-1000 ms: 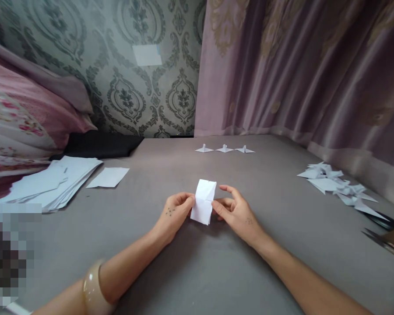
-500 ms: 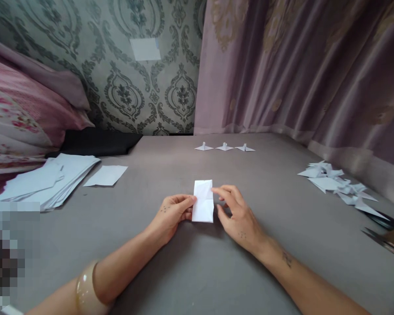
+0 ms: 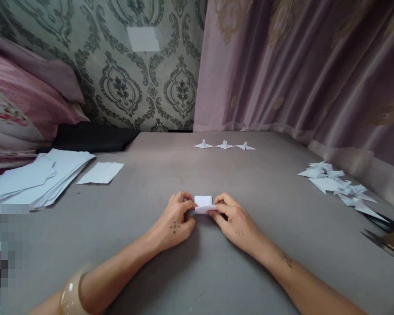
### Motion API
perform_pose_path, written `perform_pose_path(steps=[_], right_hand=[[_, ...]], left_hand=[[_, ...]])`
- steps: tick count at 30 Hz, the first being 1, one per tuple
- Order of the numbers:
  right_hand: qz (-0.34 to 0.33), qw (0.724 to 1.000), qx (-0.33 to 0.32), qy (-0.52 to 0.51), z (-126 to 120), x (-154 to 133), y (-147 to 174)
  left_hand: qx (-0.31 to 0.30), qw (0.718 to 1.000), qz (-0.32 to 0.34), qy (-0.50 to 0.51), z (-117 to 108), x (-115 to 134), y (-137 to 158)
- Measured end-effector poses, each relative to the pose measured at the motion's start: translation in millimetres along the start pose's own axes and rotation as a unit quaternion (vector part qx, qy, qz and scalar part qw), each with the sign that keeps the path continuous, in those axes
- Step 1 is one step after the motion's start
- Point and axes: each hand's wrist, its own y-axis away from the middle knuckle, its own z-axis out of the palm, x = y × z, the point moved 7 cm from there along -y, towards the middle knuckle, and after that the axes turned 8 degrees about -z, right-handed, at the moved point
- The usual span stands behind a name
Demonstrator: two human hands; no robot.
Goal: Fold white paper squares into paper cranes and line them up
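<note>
A small folded sheet of paper (image 3: pixel 203 201) is between my hands at the middle of the table, its near part bent up and over toward the far edge. My left hand (image 3: pixel 179 218) has its fingertips on the paper's left side, with the thumb lower and a little apart from it. On the other side my right hand (image 3: pixel 231 214) pinches the right end of the bent flap between thumb and fingers. Beyond the hands, three folded paper birds (image 3: pixel 224 145) stand in a row toward the back of the grey table (image 3: pixel 160 170).
At the left lie a stack of white paper (image 3: pixel 62 170) and a single square sheet (image 3: pixel 101 173). A black cloth-like item (image 3: pixel 92 136) is behind them. On the right are a pile of folded paper pieces (image 3: pixel 338 183) and scissors (image 3: pixel 382 245). A curtain (image 3: pixel 249 78) borders the table.
The paper was an upright rectangle held at its left edge by my left hand; now its near half is folded upward. My right hand has come in from beside it and grips its right end.
</note>
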Motion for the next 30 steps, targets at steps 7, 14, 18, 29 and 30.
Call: perform_pose_path(steps=[7, 14, 18, 29, 30], right_hand=[[0.084, 0.996, 0.032, 0.000, 0, 12, -6], [0.115, 0.992, 0.054, 0.007, 3, 21, -8], [0.127, 0.990, 0.058, 0.004, 4, 25, -10], [0.123, 0.991, 0.051, 0.020, 4, 28, -13], [0.119, 0.991, 0.051, 0.025, 4, 27, -13]], left_hand=[[0.019, 0.996, -0.075, 0.047, -3, -9, -8], [0.069, 0.992, -0.097, 0.044, -1, -15, -11], [0.077, 0.990, -0.112, 0.047, 0, -18, -13], [0.077, 0.994, -0.074, 0.014, 0, -18, -13], [0.083, 0.995, -0.060, -0.002, -1, -17, -12]])
